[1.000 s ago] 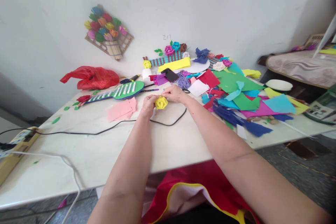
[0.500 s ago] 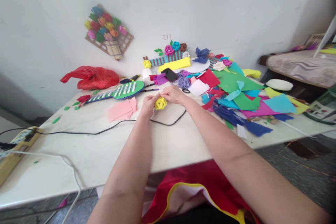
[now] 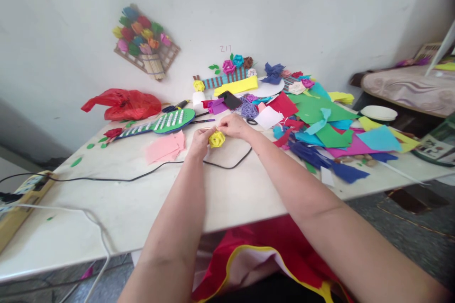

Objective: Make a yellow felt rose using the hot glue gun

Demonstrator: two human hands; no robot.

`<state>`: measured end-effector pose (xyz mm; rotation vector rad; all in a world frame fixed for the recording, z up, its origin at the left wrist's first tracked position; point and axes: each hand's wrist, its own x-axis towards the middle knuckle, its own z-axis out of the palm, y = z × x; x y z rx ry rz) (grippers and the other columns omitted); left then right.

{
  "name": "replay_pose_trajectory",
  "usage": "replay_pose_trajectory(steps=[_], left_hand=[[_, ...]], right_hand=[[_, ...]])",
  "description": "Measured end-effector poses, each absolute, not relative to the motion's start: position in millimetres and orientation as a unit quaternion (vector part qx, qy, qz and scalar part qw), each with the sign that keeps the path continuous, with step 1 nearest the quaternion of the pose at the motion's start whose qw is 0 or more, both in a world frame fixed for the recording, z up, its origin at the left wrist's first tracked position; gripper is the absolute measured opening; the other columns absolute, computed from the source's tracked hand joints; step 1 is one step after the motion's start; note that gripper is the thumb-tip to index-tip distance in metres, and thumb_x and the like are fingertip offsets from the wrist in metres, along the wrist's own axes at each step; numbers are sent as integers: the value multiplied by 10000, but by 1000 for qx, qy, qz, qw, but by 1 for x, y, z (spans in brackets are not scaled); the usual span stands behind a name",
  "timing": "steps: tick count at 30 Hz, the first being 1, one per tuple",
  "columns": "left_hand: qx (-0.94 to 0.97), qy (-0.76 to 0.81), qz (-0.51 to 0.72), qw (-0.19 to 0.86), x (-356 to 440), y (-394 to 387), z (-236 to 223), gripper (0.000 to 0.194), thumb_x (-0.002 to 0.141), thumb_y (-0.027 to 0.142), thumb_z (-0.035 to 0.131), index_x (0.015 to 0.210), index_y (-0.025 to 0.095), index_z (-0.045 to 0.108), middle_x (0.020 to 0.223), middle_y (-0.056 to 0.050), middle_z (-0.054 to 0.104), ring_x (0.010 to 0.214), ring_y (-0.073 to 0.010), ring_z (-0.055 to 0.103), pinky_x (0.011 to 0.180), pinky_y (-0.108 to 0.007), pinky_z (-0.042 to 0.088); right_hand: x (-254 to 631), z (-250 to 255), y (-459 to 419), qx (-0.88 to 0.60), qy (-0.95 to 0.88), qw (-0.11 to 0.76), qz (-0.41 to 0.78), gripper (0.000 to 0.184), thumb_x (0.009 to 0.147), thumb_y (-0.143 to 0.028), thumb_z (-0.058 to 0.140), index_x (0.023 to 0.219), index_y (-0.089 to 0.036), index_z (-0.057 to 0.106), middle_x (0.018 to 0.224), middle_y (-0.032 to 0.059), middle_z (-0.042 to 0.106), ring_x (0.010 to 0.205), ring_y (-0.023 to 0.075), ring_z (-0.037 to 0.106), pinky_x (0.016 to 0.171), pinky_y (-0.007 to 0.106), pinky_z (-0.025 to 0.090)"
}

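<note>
Both my hands meet over the middle of the white table (image 3: 117, 208). My left hand (image 3: 199, 142) grips a small yellow foam rose (image 3: 216, 139) from the left, fingers closed round it. My right hand (image 3: 232, 126) pinches the rose's top edge from the right, fingers pressed together. A black cable (image 3: 142, 176) runs across the table just below the rose. Pink foam sheets (image 3: 165, 147) lie a little to the left of my left hand.
A heap of coloured foam sheets (image 3: 327, 128) covers the right side. A green and blue foam guitar shape (image 3: 159, 123), a red plastic bag (image 3: 122, 104), finished foam flowers (image 3: 234, 66) and a dark phone (image 3: 232, 101) sit at the back. A power strip (image 3: 24, 189) lies far left.
My hands and the yellow rose have stayed in nearly the same place. The fingers have shifted slightly on the rose.
</note>
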<state>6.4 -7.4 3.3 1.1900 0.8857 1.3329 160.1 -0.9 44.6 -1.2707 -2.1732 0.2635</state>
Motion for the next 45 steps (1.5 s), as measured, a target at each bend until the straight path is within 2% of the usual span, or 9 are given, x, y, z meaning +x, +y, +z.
replay_pose_trajectory(steps=[7,13,16,19,22,26,33,40,45], left_hand=[[493,381,563,543,6,-6,1,333,469,380,865,561,139,654,514,-20,619,482,-142,580,481,-236,411],[493,384,568,536,4,-3,-1,321,471,372,861,577,158,648,532,-27,639,582,-203,661,491,-244,450],[489,384,567,541,3,-3,0,310,463,364,852,588,155,661,560,-42,660,620,-222,678,499,-253,464],[472,394,566,549,3,-4,1,308,472,361,840,602,143,665,584,-64,673,637,-236,683,504,-265,471],[448,404,569,558,5,-5,3,300,505,337,836,645,128,672,604,-77,681,661,-242,694,527,-271,487],[412,412,578,571,6,-4,4,272,572,313,817,701,128,665,627,-72,688,661,-232,702,538,-267,507],[396,434,575,569,7,-3,3,254,649,337,783,714,147,627,620,-61,676,655,-230,700,568,-289,534],[425,433,574,550,5,0,0,313,599,393,808,683,146,635,621,-69,675,658,-241,694,568,-302,518],[420,427,587,545,3,1,2,282,549,339,809,656,152,627,605,-50,661,683,-244,695,589,-306,528]], right_hand=[[168,41,4,-435,-812,325,213,266,789,-233,541,735,-76,748,516,-24,543,563,99,475,579,223,346],[176,40,7,-393,-829,271,291,343,829,-271,524,930,-66,780,530,-29,533,531,96,455,549,224,342],[176,37,11,-370,-842,286,267,340,838,-257,539,1006,-103,791,604,-2,642,568,104,515,581,221,374],[175,36,11,-386,-851,301,193,307,840,-228,573,1034,-158,800,839,46,775,721,138,636,672,229,433],[174,39,7,-422,-849,288,132,294,854,-224,599,1078,-209,788,1015,61,787,881,178,703,763,243,472],[173,42,3,-440,-849,272,106,289,874,-222,612,1117,-247,766,1126,60,757,1013,196,717,835,253,498],[172,38,7,-442,-850,272,95,268,872,-230,638,1100,-283,768,1151,43,745,1091,209,704,903,269,503],[171,40,5,-452,-846,267,94,277,877,-225,629,1109,-292,766,1157,46,744,1062,205,712,887,276,506],[169,38,6,-445,-841,284,115,287,865,-198,629,1099,-280,774,1133,49,755,1041,206,715,888,279,509]])
